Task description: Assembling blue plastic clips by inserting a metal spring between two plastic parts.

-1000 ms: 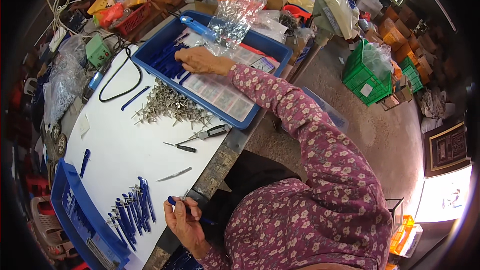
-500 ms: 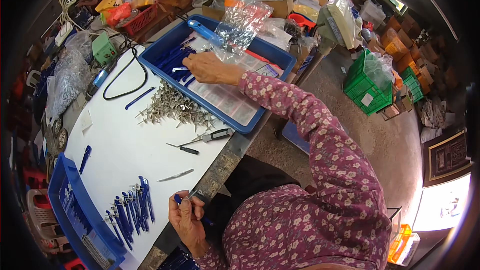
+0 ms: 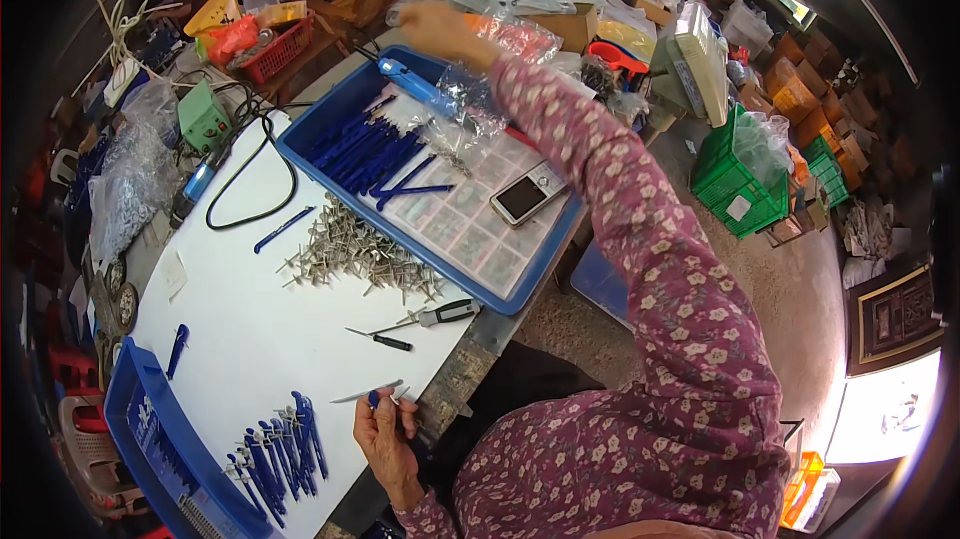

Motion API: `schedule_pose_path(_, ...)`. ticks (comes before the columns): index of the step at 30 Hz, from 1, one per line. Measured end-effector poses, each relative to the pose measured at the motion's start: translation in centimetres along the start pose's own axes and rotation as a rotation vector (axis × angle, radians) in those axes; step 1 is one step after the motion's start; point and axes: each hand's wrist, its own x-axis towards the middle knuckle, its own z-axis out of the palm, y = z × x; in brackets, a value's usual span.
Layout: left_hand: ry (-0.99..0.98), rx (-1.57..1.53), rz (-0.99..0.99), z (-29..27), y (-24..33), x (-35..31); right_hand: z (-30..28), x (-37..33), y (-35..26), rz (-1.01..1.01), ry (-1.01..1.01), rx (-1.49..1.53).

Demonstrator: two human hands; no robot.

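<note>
My left hand (image 3: pixel 387 439), at the table's near edge, is closed around a slim blue plastic piece (image 3: pixel 374 398); its rounded end shows above the fingers. A thin knife blade (image 3: pixel 350 397) lies beside that hand. Stretched far forward, my right hand (image 3: pixel 440 31) is over the back rim of a blue tray (image 3: pixel 470 279), near crumpled clear plastic bags; its fingers are blurred. Many blue plastic pieces (image 3: pixel 365 149) lie in the tray. Before it is a heap of small metal parts (image 3: pixel 370 249). Several blue pieces with metal parts fitted (image 3: pixel 285 454) lie in a row.
A grey-handled tool (image 3: pixel 447 313) and a black screwdriver (image 3: pixel 390 343) lie on the white tabletop. The tray also holds a mobile phone (image 3: pixel 528 194) and a blue power screwdriver (image 3: pixel 412 81). At left stands a blue bin (image 3: pixel 150 429); a cable (image 3: pixel 293 174) loops near a green box (image 3: pixel 203 117).
My right hand has left the blue pieces in the tray and swung forward past its back rim. The phone is now uncovered. My left hand keeps its blue piece. The view has shifted slightly.
</note>
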Motion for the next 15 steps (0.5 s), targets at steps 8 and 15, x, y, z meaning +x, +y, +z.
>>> schedule_pose_path(8, 0.046, -0.073, -0.070, -0.4, 0.4, 0.8, -7.6, -1.5, 9.3, 0.479, 0.001, -0.501)
schedule_pose_path(15, 0.020, -0.071, -0.088, -0.9, 0.0, 0.8, -8.6, -5.3, 14.1, 0.474, -0.137, -0.276)
